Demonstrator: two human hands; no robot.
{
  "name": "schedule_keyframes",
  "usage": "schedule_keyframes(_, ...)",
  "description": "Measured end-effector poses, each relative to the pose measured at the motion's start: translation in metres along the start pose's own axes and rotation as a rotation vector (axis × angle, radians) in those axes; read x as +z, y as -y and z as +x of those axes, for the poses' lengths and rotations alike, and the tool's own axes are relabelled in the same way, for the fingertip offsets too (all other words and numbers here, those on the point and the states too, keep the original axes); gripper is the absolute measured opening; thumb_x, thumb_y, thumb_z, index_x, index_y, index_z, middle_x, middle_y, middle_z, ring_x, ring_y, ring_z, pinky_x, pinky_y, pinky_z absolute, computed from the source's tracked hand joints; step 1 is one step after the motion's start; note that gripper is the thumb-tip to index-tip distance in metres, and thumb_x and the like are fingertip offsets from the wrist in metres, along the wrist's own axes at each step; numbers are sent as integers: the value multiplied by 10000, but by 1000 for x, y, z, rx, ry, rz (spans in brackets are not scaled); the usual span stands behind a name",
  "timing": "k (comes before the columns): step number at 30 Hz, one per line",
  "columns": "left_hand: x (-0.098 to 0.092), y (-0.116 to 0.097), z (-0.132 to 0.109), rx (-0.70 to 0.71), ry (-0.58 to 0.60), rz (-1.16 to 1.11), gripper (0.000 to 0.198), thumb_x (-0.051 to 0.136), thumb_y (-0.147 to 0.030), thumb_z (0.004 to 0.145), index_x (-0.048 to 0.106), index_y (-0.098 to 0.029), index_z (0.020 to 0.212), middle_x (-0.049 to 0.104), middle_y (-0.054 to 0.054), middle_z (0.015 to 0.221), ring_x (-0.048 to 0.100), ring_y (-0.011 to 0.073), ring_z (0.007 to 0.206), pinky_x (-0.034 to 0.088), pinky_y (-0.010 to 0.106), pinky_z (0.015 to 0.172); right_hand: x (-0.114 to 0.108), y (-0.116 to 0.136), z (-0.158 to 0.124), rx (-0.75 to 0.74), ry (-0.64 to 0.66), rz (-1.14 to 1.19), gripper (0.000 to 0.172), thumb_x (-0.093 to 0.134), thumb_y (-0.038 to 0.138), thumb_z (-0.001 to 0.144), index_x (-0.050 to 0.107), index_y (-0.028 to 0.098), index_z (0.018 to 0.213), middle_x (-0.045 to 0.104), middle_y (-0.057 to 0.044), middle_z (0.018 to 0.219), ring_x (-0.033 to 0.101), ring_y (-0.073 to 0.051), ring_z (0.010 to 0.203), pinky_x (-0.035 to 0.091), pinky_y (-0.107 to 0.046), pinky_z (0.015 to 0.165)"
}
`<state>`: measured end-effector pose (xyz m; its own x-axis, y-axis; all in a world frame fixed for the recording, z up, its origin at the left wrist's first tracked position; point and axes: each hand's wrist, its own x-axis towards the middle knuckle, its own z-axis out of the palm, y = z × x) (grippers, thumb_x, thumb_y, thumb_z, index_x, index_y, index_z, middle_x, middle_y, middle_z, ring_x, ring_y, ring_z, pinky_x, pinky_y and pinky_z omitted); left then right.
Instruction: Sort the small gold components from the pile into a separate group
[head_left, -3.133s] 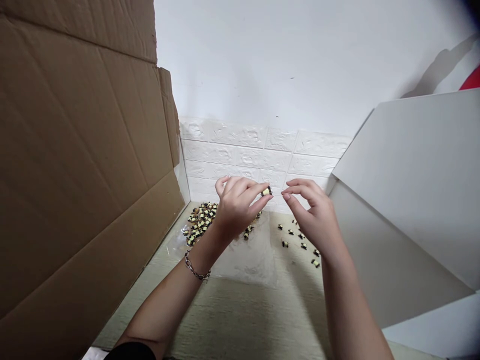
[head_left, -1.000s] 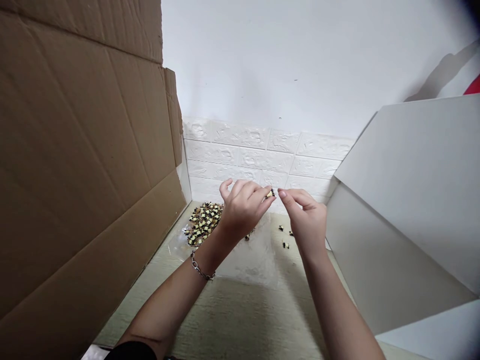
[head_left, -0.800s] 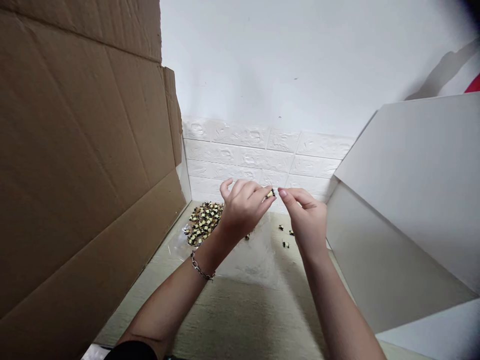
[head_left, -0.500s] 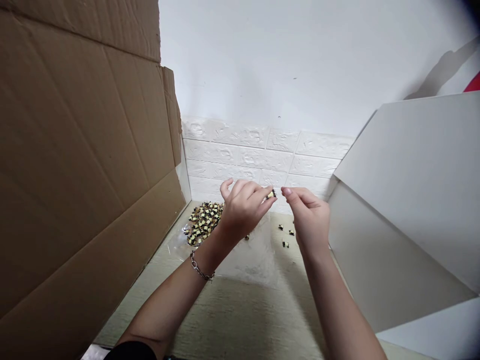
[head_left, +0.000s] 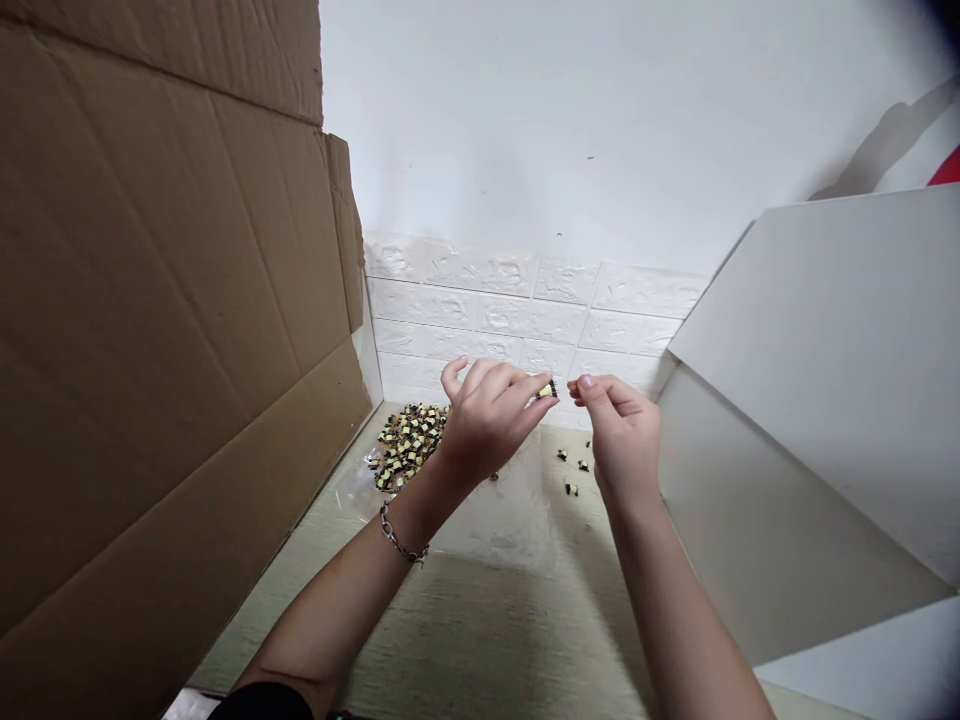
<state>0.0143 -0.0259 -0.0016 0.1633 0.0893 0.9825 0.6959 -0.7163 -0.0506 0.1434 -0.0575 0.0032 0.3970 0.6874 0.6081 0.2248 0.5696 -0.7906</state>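
Right hand (head_left: 624, 428) had shifted slightly toward three o'clock, away from the part (head_left: 547, 391), within a second; it was pinched together, whether on anything I could not tell. The left hand (head_left: 486, 408) was clamped on the part above the surface (head_left: 457, 640). From there, a pile (head_left: 409, 440) lay at eight o'clock, loose parts (head_left: 572, 490) at five.
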Motion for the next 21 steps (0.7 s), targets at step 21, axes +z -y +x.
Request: schedule_keyframes(21,-1,-6,0,-85,2,-113,119,577,-336,740,604,-240,806,604,-32,688,534,108,704,215,343,873,17,-11,-4,249,216,408,217,579,319,676,527,170,528,482,35,532,398,-76,560,332,-230,588)
